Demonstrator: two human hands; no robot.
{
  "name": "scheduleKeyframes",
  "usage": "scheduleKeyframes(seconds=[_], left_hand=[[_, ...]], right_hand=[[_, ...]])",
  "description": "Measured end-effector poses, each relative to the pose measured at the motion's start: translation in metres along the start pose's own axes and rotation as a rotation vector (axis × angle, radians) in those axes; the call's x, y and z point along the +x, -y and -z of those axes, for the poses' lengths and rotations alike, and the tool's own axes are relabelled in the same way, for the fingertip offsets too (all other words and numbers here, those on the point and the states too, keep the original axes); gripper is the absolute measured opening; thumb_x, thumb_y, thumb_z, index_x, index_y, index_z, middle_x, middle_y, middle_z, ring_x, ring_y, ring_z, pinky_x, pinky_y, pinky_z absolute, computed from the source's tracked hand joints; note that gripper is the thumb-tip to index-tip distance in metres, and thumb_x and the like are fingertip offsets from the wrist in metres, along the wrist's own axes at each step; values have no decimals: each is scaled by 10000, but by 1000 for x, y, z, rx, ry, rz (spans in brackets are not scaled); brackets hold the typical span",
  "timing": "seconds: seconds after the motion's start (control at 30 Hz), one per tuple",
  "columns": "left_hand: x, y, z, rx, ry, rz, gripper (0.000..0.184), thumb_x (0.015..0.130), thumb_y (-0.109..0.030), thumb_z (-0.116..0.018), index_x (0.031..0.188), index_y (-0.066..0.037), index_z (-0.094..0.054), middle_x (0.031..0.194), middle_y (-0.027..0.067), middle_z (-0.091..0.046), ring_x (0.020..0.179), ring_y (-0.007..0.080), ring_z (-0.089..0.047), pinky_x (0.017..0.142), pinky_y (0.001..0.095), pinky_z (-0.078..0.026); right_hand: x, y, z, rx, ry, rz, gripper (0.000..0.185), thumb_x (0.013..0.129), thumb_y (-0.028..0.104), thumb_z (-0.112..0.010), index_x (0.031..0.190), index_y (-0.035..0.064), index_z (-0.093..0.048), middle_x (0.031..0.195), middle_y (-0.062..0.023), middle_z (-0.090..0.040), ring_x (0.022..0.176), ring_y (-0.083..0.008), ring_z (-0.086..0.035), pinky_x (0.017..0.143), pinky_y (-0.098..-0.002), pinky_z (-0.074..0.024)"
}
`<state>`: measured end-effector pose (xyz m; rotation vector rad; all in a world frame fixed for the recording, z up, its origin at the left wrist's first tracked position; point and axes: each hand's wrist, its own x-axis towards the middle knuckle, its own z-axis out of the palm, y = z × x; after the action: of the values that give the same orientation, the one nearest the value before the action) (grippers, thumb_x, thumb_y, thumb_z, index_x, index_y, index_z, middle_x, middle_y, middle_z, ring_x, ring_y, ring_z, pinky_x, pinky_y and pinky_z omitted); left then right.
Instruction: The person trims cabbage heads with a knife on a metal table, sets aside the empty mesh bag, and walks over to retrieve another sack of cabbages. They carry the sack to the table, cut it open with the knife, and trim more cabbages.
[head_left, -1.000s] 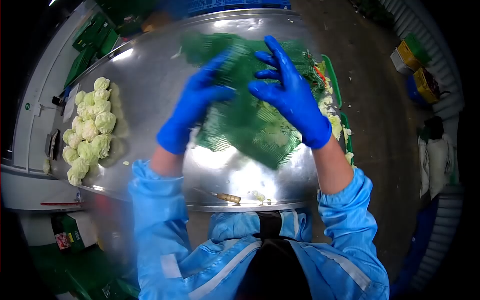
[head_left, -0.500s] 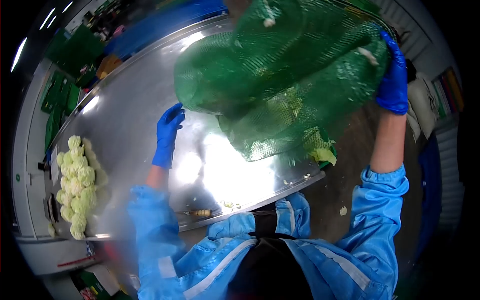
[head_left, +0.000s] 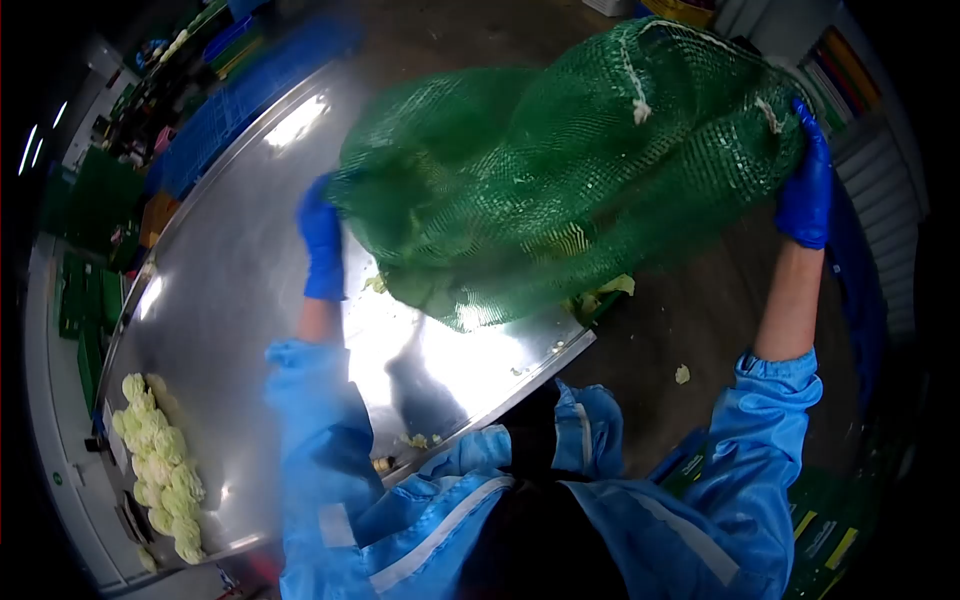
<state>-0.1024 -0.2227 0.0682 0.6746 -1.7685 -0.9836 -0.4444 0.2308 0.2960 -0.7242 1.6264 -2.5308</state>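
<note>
A large green mesh bag (head_left: 560,170) stretches across the view above the steel table, its folds bunched and its white drawstring hanging near the right end. My right hand (head_left: 808,190), in a blue glove, grips the bag's right edge. At the opposite end, my left hand (head_left: 322,245), also gloved in blue, has its fingers on the bag's left edge; motion blurs them a little. Some yellow-green leafy matter shows through or behind the mesh. Below the bag, loose leaves (head_left: 612,288) stick out by the table's corner.
The steel table (head_left: 225,330) carries a row of pale green cabbage heads (head_left: 160,465) at its left end. A wooden handle (head_left: 383,463) and leaf scraps (head_left: 415,440) lie near the front edge. Green crates (head_left: 820,540) stand at lower right. A leaf scrap (head_left: 683,374) lies on the floor.
My left hand has risen to the bag's left end and touches it. The bag is spread wider between both hands and sits lower at right. The whole view has turned somewhat.
</note>
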Motion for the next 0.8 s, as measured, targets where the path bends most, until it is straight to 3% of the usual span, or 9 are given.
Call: scheduleKeyframes(seconds=[0.07,0.17,0.23,0.27,0.33,0.43,0.57,0.7,0.8], left_hand=[[25,-44,17,-651,-25,245,392,932,-219,-397,1141,40,-603,1106,158,-641,964,246,-616,892,362,-478],[74,-1,60,-607,-257,280,398,928,-234,-398,1170,30,-574,1149,153,-619,1030,265,-585,919,384,-463],[79,-82,69,-660,-179,188,333,937,-237,-428,1102,-11,-610,1038,111,-640,871,203,-595,794,335,-475],[94,-61,81,-537,-188,214,332,927,-245,-439,1102,-19,-609,1040,112,-641,890,213,-600,797,352,-485],[135,-21,110,-398,-119,291,333,906,-253,-457,1099,-30,-611,1014,105,-644,888,227,-615,782,374,-512],[149,-90,130,-538,-150,268,335,889,-254,-470,1090,-30,-615,967,90,-646,849,229,-632,750,377,-537],[156,-108,134,90,-183,287,262,879,-214,-573,1032,-17,-653,862,69,-651,704,168,-617,649,288,-506],[143,-172,96,222,-95,-88,283,898,-241,-543,975,3,-662,828,71,-649,658,146,-596,592,256,-476],[93,-231,13,-244,465,-87,106,859,-96,-563,847,-9,-622,715,71,-598,610,161,-576,579,293,-491]], right_hand=[[8,-22,27,134,-196,-177,351,918,193,-560,1236,44,-567,1210,-78,-596,1096,-181,-555,961,-319,-435],[17,-94,104,-327,69,154,329,917,201,-538,1201,43,-588,1172,-110,-616,1088,-210,-562,967,-339,-437],[2,-50,60,242,-97,-324,333,919,126,-508,1230,15,-554,1221,-133,-587,1127,-220,-545,990,-347,-423],[-6,-40,32,104,-357,-367,354,916,124,-508,1253,21,-538,1253,-138,-566,1152,-225,-533,1004,-349,-411],[2,-96,80,-584,70,158,358,923,176,-508,1250,35,-544,1256,-133,-564,1138,-220,-541,992,-347,-418],[32,-123,103,-157,89,-63,340,923,235,-531,1219,74,-579,1210,-106,-592,1084,-180,-562,949,-336,-442],[45,-123,111,41,202,-312,310,908,208,-585,1191,81,-607,1124,-81,-631,1024,-144,-582,918,-307,-452],[-15,-65,-43,-65,124,-207,304,913,235,-588,1136,34,-636,1089,-51,-646,956,-136,-609,854,-283,-483],[-64,-64,-126,-185,477,-171,464,851,245,-681,1254,51,-557,1124,-77,-628,1033,-164,-589,898,-307,-466]])
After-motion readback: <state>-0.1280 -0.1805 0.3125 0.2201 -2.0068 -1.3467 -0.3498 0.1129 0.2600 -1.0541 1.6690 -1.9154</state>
